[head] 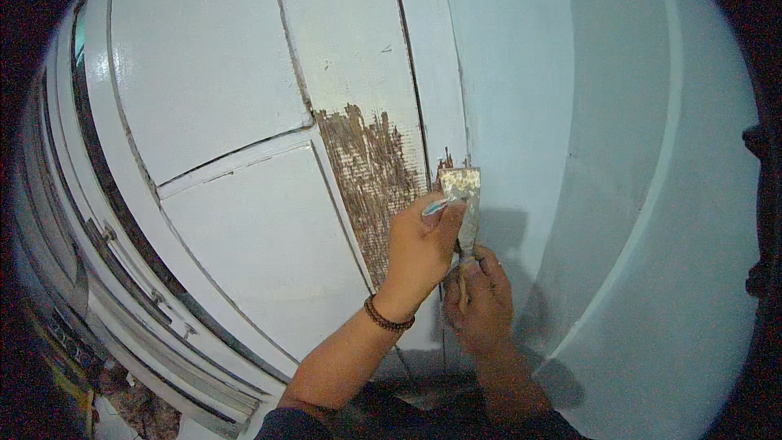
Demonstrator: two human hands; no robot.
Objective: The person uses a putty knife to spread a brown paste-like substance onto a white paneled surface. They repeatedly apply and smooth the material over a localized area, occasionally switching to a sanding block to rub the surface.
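Note:
A putty knife (469,214) with a wide metal blade, spotted with pale residue, points up along the painted door frame. Its handle is in my right hand (482,299), whose fingers wrap around it. My left hand (427,238), with a beaded bracelet at the wrist, is at the blade's left side, thumb and fingers closed near the metal; a small whitish-blue piece shows at the thumb, and what it is I cannot tell. Left of the blade, the white door (360,61) has a rough brown patch (366,183) of bare wood. A smaller brown patch shows just above the blade's edge.
A pale blue wall (513,73) rises on the right, with a lighter curved band beyond it. Dark gaps run between the door and its frame. Far left stand window or door frames with metal fittings (156,299). Brownish material (143,403) lies at the lower left.

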